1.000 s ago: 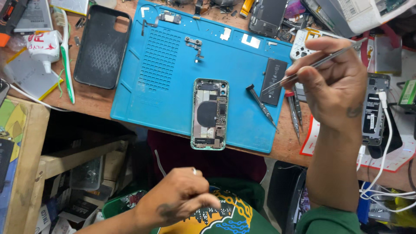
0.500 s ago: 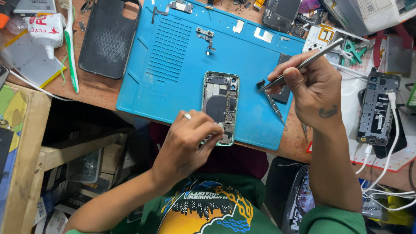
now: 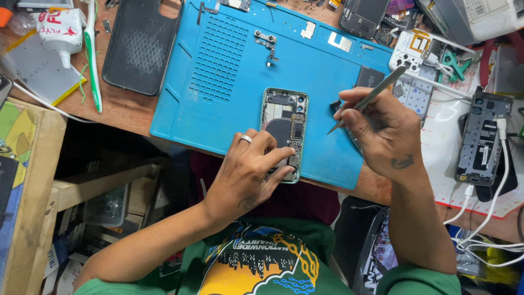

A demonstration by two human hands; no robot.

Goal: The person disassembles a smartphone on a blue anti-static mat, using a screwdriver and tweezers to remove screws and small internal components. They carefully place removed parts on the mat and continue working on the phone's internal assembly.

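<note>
An opened phone [image 3: 285,123] with its back off lies on a blue repair mat [image 3: 229,71], its boards and round coil showing. My left hand [image 3: 248,169] grips the phone's lower end, fingers laid over its bottom edge; a ring sits on one finger. My right hand [image 3: 382,131] hovers just right of the phone and holds metal tweezers [image 3: 367,100], whose tip points down toward the mat beside the phone. A small dark part [image 3: 335,105] lies by the tweezers.
A black phone case [image 3: 143,46] and a green-handled tool [image 3: 91,54] lie at the left on the wooden desk. A white glue bottle [image 3: 57,28] sits far left. Another phone on a white cable [image 3: 483,136] lies at the right. Small brackets [image 3: 265,41] rest on the mat.
My left hand rose from my lap to the mat and took hold of the phone's lower end. My right hand with the tweezers came down closer to the phone.
</note>
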